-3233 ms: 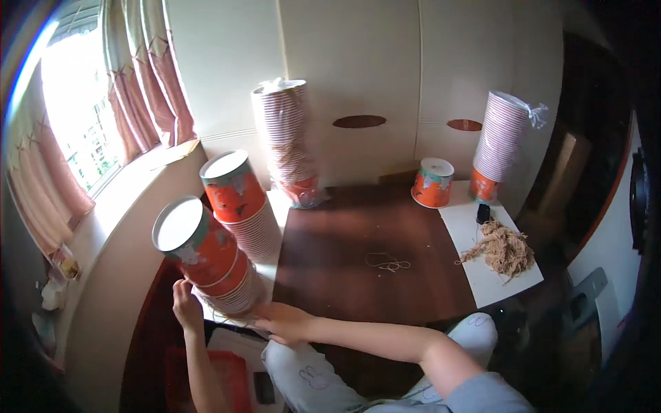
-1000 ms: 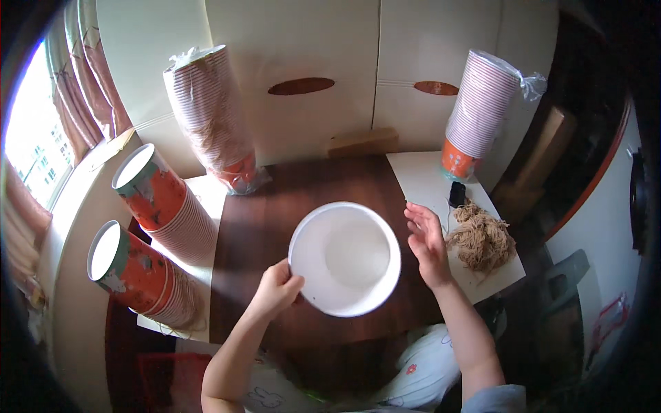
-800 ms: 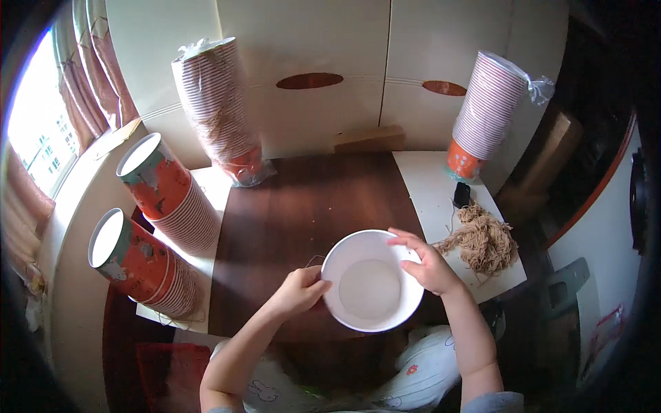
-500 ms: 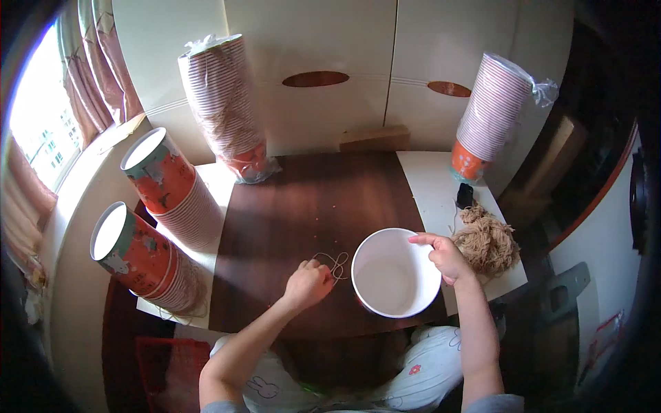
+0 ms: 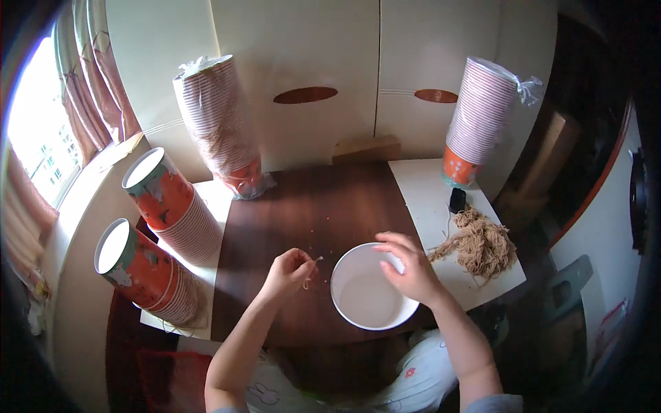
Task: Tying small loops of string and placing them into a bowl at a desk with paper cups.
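A white-lined paper bucket (image 5: 368, 303) stands on the dark brown table with its wide mouth facing up at me. Over its right rim reaches my right hand (image 5: 413, 272), thumb and fingers apart. To the left of the bucket, my left hand (image 5: 286, 275) is closed in a pinch on a thin beige string (image 5: 307, 283). A small pale tip sticks out past the fingertips, and a short loop hangs below them; the rest of the string is hidden in the hand. A tangled heap of beige string (image 5: 485, 244) lies on the white board at the right.
Two stacks of orange-patterned paper buckets (image 5: 165, 199) (image 5: 141, 265) lean at the left. Tall bagged stacks stand at the back left (image 5: 215, 124) and back right (image 5: 478, 117). A small black object (image 5: 457, 200) lies by the string heap. Cream cabinet doors (image 5: 303, 41) rise behind.
My right hand has loosened from the bucket's rim and its fingers have spread. The bucket has shifted slightly left and nearer. My left hand has lifted the looped string off the tabletop.
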A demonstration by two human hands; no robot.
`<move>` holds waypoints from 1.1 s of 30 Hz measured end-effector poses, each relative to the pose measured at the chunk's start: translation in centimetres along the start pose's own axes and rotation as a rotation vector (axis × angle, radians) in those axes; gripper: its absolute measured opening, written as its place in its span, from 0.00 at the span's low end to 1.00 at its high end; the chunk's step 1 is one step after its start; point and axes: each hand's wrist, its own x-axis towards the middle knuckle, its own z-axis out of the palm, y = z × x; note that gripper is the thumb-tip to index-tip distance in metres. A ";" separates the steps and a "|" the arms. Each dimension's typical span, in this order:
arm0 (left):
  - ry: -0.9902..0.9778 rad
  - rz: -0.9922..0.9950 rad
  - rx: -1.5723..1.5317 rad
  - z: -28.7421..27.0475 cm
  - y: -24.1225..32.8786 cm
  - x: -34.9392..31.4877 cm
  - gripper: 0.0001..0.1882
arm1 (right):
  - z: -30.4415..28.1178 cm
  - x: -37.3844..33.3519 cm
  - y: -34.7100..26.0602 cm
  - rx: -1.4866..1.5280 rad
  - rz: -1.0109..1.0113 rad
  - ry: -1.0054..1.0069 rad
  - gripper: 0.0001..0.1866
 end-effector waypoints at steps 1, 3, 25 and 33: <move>-0.070 0.056 -0.093 -0.1 0.7 -0.8 0.05 | 0.2 0.4 -1.5 0.128 0.009 -0.038 0.16; -0.180 0.187 -0.230 0.3 2.4 -2.6 0.04 | 1.1 0.8 -3.0 0.175 -0.115 -0.094 0.19; -0.068 0.286 -0.097 2.2 3.2 -4.8 0.08 | 4.8 0.4 -3.5 0.571 0.045 -0.249 0.17; 0.013 0.273 0.060 2.0 3.9 -5.1 0.09 | 3.6 0.1 -3.2 0.510 0.211 -0.343 0.06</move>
